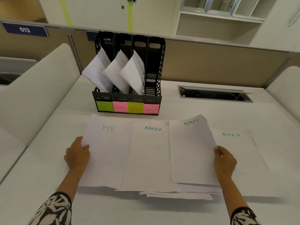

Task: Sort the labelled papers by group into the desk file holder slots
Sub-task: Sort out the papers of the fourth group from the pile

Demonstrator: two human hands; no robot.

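A black file holder (153, 65) stands at the back of the desk with sticky notes reading HR, SPORTS, FINANCE and ADMIN. White papers lean in the first three slots; the ADMIN slot (152, 78) shows no paper. My left hand (77, 155) pinches the left edge of a sheet marked HR (107, 151), lifted slightly. My right hand (224, 161) pinches the right edge of a raised sheet marked ADMIN (193, 151). Between them lies another ADMIN sheet (151, 156). A third ADMIN sheet (238, 151) lies flat at the right. More sheets are stacked beneath.
An open cable slot (214, 94) is cut into the white desk right of the holder. Padded dividers (42, 88) flank the desk on both sides. A partition wall runs behind the holder.
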